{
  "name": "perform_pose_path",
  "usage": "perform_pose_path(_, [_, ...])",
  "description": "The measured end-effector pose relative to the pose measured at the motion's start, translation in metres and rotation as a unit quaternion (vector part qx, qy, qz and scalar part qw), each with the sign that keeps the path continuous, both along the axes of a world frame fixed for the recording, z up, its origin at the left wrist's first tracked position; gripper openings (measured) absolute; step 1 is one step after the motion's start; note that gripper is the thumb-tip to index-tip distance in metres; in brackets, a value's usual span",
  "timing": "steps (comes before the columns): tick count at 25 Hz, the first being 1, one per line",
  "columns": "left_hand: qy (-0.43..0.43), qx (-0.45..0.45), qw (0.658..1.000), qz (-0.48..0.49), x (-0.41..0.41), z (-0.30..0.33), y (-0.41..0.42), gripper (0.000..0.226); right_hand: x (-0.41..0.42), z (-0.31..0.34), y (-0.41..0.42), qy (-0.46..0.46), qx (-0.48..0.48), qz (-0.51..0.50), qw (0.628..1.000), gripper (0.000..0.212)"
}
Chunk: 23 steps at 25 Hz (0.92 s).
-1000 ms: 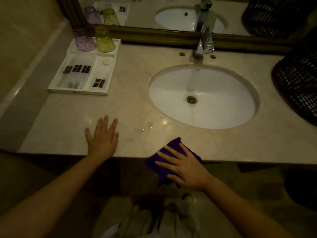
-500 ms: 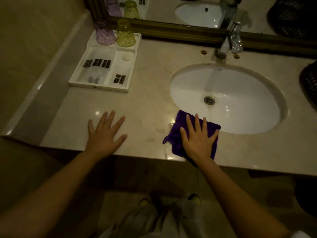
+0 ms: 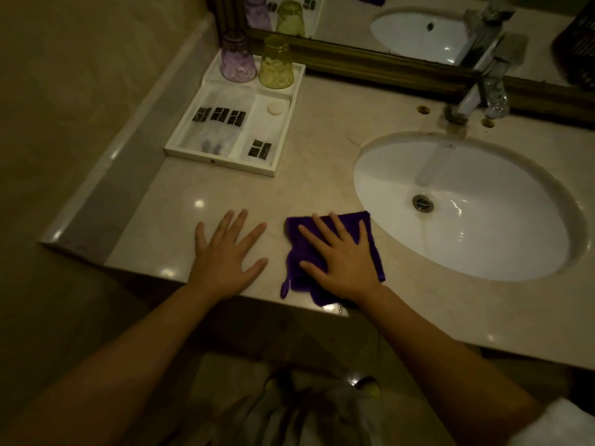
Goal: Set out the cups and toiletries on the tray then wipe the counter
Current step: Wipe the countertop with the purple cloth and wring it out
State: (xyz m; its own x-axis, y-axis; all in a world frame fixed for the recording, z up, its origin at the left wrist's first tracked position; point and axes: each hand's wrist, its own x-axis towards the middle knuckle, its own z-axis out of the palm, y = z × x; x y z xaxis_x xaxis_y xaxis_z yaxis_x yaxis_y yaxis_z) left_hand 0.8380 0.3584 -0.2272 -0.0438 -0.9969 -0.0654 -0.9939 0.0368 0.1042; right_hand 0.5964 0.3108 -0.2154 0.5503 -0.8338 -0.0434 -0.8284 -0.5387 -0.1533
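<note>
The right hand point(image 3: 341, 259) lies flat with its fingers spread on a purple cloth point(image 3: 375, 249), pressing it against the marble worktop point(image 3: 322, 162) near the front edge; the cloth's lower corner hangs a little over that edge. At 9 o'clock of the cloth, just beside it but not touching, the left hand point(image 3: 230, 252) rests palm down and empty on the bare stone, fingers splayed. The white sink point(image 3: 483, 226) sits at 2 o'clock of the cloth, its rim close to the cloth's far corner, with the tap point(image 3: 476, 94) behind it under the mirror point(image 3: 402, 27). At 11 o'clock stands the white tray point(image 3: 222, 162), well apart from both hands: a purple cup point(image 3: 237, 57) and a green cup point(image 3: 276, 63) are upturned side by side in its rear compartment, dark-labelled sachets point(image 3: 220, 115) lie in the left section, a small round soap point(image 3: 275, 108) and another sachet point(image 3: 259, 149) in the right.
</note>
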Motion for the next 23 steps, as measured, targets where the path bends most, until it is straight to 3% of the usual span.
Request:
perform_pose_path(8, [0.003, 0.003, 1.000, 0.001, 0.000, -0.002, 0.001, 0.070, -0.017, 0.001, 0.069, -0.015, 0.015, 0.122, 0.992, 0.053])
perform_pose_path(12, [0.041, 0.016, 0.999, 0.003, 0.001, 0.002, 0.003, 0.073, -0.041, 0.003, 0.102, -0.083, 0.035, 0.158, 0.983, 0.047])
perform_pose_path(14, [0.101, 0.020, 0.995, -0.005, 0.004, 0.007, 0.002, 0.077, -0.041, 0.004, 0.103, -0.162, 0.043, 0.065, 0.984, 0.045])
perform_pose_path(16, [0.132, 0.018, 0.991, -0.025, 0.018, 0.011, 0.002, 0.077, -0.023, 0.010, 0.083, -0.228, 0.029, -0.126, 0.965, 0.048])
perform_pose_path(18, [0.066, 0.017, 0.997, -0.029, 0.044, 0.011, 0.008, 0.077, -0.001, 0.015, 0.051, -0.225, 0.036, -0.269, 0.936, 0.050])
perform_pose_path(20, [-0.005, 0.041, 0.999, 0.004, 0.067, 0.009, 0.014, 0.080, 0.012, 0.013, 0.021, -0.188, 0.039, -0.298, 0.935, 0.047])
perform_pose_path(23, [-0.017, 0.055, 0.998, 0.034, 0.077, 0.006, 0.020, 0.081, 0.023, 0.010, -0.018, -0.155, 0.037, -0.273, 0.949, 0.048])
